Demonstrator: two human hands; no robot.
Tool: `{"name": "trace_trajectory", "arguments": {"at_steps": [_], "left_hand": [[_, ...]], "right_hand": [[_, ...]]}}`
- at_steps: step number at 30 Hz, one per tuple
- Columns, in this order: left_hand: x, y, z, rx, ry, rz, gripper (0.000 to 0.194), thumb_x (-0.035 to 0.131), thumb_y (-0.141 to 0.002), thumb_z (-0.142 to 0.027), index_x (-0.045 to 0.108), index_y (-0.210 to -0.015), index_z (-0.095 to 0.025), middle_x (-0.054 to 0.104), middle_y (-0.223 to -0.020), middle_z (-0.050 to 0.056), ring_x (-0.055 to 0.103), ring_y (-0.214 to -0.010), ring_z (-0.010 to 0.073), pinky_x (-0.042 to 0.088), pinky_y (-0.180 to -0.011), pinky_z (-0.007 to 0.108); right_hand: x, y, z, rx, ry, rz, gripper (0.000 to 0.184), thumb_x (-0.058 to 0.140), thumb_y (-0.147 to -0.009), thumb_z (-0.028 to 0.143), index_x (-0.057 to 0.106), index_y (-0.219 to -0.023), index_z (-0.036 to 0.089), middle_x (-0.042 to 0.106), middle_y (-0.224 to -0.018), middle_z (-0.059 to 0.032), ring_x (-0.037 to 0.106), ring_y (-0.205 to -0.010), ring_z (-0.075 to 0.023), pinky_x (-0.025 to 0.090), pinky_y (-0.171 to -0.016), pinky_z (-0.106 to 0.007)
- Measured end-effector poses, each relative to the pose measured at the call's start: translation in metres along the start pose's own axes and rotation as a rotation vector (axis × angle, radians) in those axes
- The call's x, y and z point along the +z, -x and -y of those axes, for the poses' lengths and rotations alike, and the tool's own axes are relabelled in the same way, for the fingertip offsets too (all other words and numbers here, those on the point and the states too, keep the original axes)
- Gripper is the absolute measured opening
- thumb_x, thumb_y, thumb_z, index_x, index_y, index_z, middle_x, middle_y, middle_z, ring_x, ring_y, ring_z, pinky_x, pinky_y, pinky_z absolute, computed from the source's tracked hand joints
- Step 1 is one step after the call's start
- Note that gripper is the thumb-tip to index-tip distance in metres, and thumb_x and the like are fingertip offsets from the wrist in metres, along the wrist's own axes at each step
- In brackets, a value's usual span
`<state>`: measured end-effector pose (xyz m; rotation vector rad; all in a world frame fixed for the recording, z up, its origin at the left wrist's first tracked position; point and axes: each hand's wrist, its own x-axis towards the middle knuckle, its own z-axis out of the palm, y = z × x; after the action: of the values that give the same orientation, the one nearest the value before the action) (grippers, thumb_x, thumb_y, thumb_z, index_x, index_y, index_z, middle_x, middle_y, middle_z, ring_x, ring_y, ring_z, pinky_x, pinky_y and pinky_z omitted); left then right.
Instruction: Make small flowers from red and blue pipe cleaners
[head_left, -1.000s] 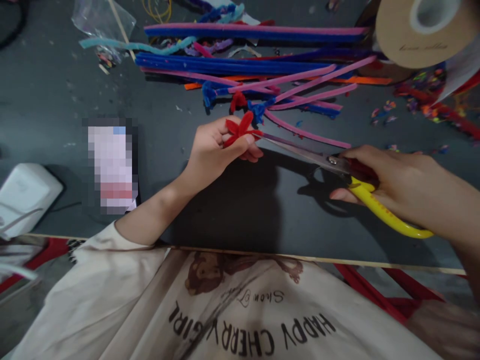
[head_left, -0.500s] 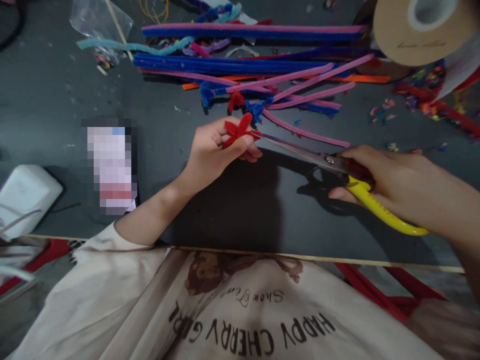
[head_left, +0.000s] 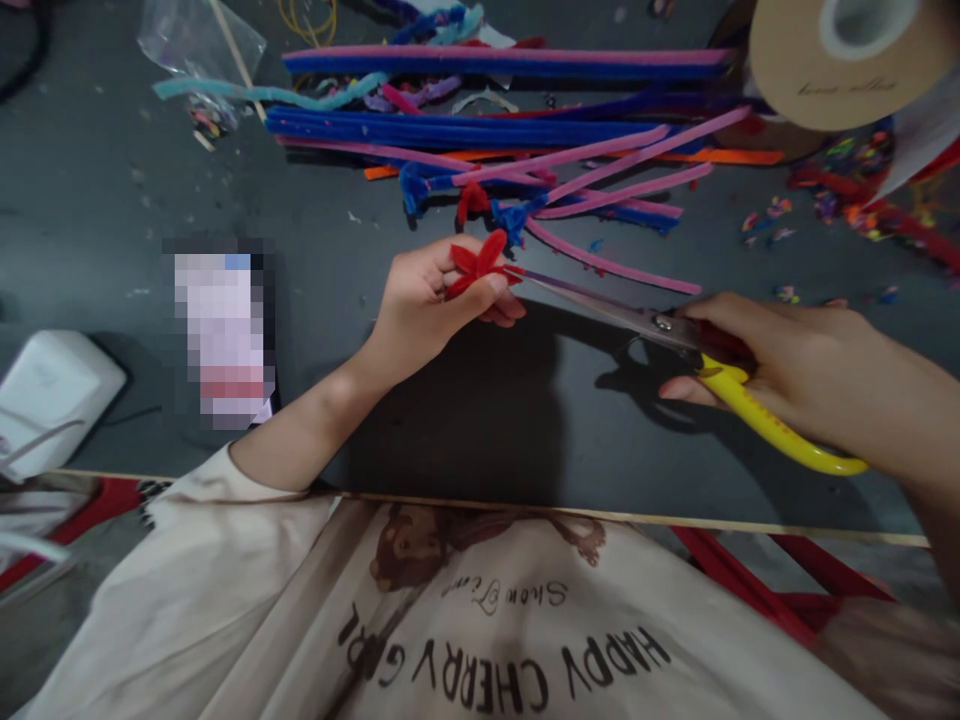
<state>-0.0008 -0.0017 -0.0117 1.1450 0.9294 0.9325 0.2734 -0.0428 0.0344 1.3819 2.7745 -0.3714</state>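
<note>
Pinched between the thumb and fingers of my left hand (head_left: 431, 305) is a red pipe-cleaner flower (head_left: 489, 250) with several looped petals; part of it is hidden by the thumb. My right hand (head_left: 817, 370) grips yellow-handled scissors (head_left: 664, 325), their blades pointing left. The blade tips reach the right-hand petal of the flower; whether they touch it I cannot tell. Just beyond my left hand lie a small red pipe-cleaner piece (head_left: 472, 200) and a blue flower (head_left: 514, 218) with pink stems.
Pink and blue pipe cleaners (head_left: 465, 128) lie across the back of the dark table (head_left: 315, 220). A cardboard spool (head_left: 847, 75) stands at the back right, near colourful scraps (head_left: 847, 155). At left are a blurred-out phone (head_left: 225, 340) and a white box-shaped device (head_left: 60, 400).
The scissors and my right hand have shifted very slightly to the right. My left hand keeps its place with the red flower.
</note>
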Motion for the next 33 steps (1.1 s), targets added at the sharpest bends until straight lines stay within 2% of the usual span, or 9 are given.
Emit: {"name": "trace_trajectory", "arguments": {"at_steps": [8,13,23,33], "left_hand": [[0.0002,0.0009,0.0001,-0.015,-0.024,0.001,0.01,0.064,-0.078,-0.024,0.058,-0.076,-0.017,0.07,-0.062,-0.004,0.067,-0.055,0.0066,0.058,-0.053,0.015],[0.0006,0.0012,-0.0005,-0.027,-0.03,-0.004,0.009,0.064,-0.078,-0.024,0.059,-0.076,-0.017,0.07,-0.062,-0.005,0.067,-0.054,0.0059,0.057,-0.053,0.015],[0.0017,0.0006,-0.0035,-0.046,0.039,0.011,0.005,0.064,-0.076,-0.016,0.06,-0.073,-0.016,0.069,-0.06,-0.007,0.067,-0.054,0.0052,0.057,-0.052,0.013],[0.0021,0.0011,-0.0037,-0.044,0.008,0.012,0.011,0.068,-0.074,-0.024,0.06,-0.072,-0.016,0.069,-0.059,-0.006,0.067,-0.054,0.0055,0.057,-0.052,0.013]], "right_hand": [[-0.0002,0.0002,0.0006,-0.011,0.048,-0.015,0.057,0.024,-0.086,0.066,0.052,-0.087,0.017,0.057,-0.055,-0.001,0.057,-0.043,-0.017,0.037,-0.04,-0.024],[-0.0029,0.0005,0.0019,0.011,0.099,0.01,0.066,0.021,-0.083,0.07,0.054,-0.092,0.014,0.059,-0.06,-0.0044,0.061,-0.049,-0.0192,0.04,-0.042,-0.025],[-0.0063,-0.0009,0.0001,0.045,0.083,0.027,0.069,0.016,-0.082,0.074,0.055,-0.09,0.017,0.059,-0.059,-0.004,0.058,-0.044,-0.0199,0.04,-0.04,-0.028],[-0.0055,0.0012,-0.0006,0.037,0.073,0.03,0.067,0.02,-0.083,0.071,0.056,-0.091,0.016,0.061,-0.061,-0.0058,0.058,-0.046,-0.0207,0.041,-0.042,-0.029]]}}
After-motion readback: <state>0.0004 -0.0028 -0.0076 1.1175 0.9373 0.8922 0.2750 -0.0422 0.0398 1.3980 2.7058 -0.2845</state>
